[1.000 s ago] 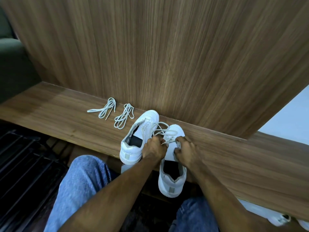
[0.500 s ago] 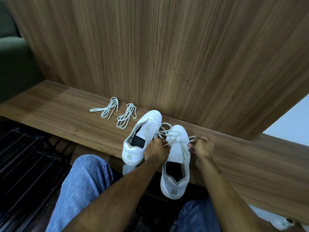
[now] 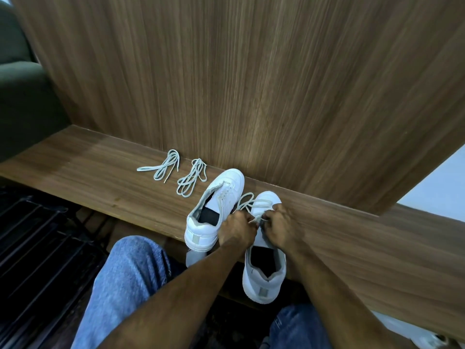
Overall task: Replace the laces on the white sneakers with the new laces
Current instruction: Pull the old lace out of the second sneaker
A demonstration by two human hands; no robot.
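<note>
Two white sneakers stand on a wooden ledge (image 3: pixel 100 177). The left sneaker (image 3: pixel 216 210) has no lace in its eyelets. The right sneaker (image 3: pixel 264 270) hangs partly over the ledge's front edge and carries a loosened white lace (image 3: pixel 247 201) looped over its toe. My left hand (image 3: pixel 236 229) and my right hand (image 3: pixel 281 226) sit close together over its tongue, each pinching a strand of that lace. Two bundled pale laces, one (image 3: pixel 161 168) farther left and one (image 3: pixel 191 180) nearer the shoes, lie on the ledge.
A tall wooden panel (image 3: pixel 251 84) rises right behind the ledge. A dark slatted rack (image 3: pixel 37 248) lies lower left. My knees in blue jeans (image 3: pixel 125 285) are below the ledge. Another white shoe (image 3: pixel 427 338) shows at the bottom right corner. A grey-green cushion (image 3: pixel 17 96) is at left.
My right hand, which had pulled a lace strand out to the right of the shoe, has come back in beside my left hand over the tongue.
</note>
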